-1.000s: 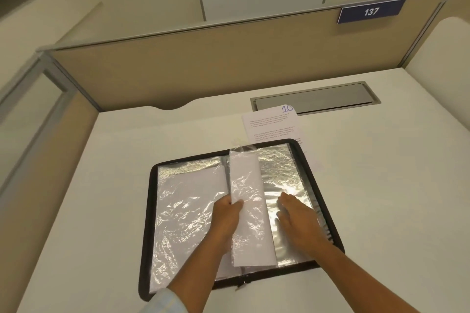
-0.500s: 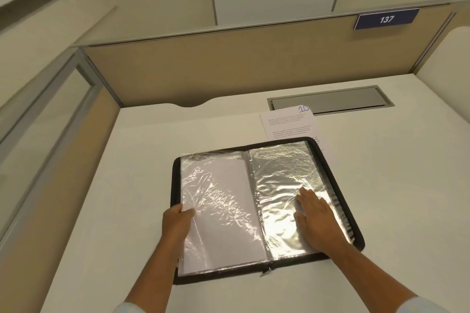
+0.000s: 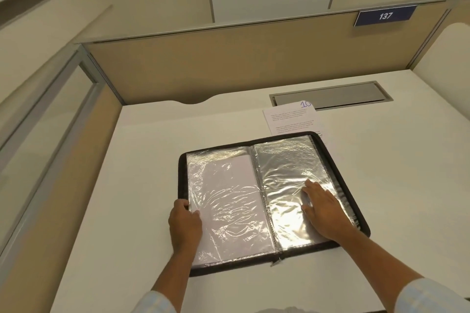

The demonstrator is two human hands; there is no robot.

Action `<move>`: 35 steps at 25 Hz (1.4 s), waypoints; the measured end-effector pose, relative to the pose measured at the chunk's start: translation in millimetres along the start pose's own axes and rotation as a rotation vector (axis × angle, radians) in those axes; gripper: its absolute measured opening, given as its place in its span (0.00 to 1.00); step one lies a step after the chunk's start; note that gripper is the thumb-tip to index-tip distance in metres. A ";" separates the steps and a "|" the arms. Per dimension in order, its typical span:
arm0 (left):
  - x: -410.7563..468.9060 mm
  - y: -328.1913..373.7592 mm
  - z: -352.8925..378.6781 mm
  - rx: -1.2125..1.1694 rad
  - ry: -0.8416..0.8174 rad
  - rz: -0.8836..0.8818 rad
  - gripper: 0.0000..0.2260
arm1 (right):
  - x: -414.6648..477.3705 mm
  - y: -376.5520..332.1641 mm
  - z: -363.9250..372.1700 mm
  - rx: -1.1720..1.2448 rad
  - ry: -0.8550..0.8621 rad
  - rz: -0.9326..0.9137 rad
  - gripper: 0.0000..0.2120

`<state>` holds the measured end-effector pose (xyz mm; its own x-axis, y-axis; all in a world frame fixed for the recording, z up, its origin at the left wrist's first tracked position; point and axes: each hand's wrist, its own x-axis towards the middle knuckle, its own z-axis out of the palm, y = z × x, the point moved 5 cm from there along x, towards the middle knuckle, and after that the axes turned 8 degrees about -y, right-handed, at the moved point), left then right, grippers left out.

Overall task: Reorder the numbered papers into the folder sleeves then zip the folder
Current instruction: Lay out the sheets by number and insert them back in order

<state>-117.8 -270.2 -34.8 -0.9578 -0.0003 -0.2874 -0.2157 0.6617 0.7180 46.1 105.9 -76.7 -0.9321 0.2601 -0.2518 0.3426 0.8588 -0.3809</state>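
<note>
A black zip folder (image 3: 340, 170) lies open on the white desk, its clear sleeves spread flat. The left sleeve (image 3: 229, 190) holds a white sheet seen from its blank side; the right sleeve (image 3: 282, 168) looks empty and shiny. My left hand (image 3: 184, 221) pinches the left sleeve's outer edge near the folder's left rim. My right hand (image 3: 321, 208) rests flat, fingers spread, on the right sleeve. A printed paper marked 10 (image 3: 292, 119) lies behind the folder, its lower part tucked under the folder's far right corner. The zip pull (image 3: 276, 261) hangs at the folder's near edge.
The desk (image 3: 142, 160) is walled by a tan partition (image 3: 229, 63) at the back and left. A grey cable hatch (image 3: 330, 95) is set into the desk behind the paper. A blue plate reading 137 (image 3: 385, 16) sits on the partition.
A sleeve that stood upright at the spine one second ago has been turned over to the left and now lies flat. My left hand went with it to the left edge; my right hand stayed.
</note>
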 end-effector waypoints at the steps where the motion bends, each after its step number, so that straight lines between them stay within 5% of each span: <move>1: -0.5 -0.8 1.2 0.029 0.005 0.021 0.10 | -0.2 -0.8 -0.3 0.000 0.006 -0.002 0.27; 5: -0.3 -2.4 6.2 0.115 0.000 0.043 0.05 | -3.5 -4.5 -6.2 -0.014 0.051 -0.020 0.26; 12: -0.8 20.1 25.1 0.398 0.006 0.248 0.15 | -3.3 -12.6 -18.9 -0.092 0.045 -0.010 0.23; 22: -31.7 98.4 122.0 0.527 -0.238 0.579 0.24 | 11.9 -2.8 -35.5 -0.125 -0.007 0.023 0.29; 30: 6.1 163.5 191.2 0.500 -0.273 0.609 0.23 | 61.4 34.6 -77.9 0.044 0.042 0.071 0.30; 35: 67.8 232.6 218.3 0.276 -0.269 0.383 0.22 | 113.3 58.7 -100.0 0.134 0.030 0.042 0.32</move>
<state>-191.4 47.3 -25.6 -0.8678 0.4473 -0.2164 0.2315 0.7494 0.6204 -51.1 230.0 -38.6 -0.9191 0.3092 -0.2441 0.3919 0.7811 -0.4862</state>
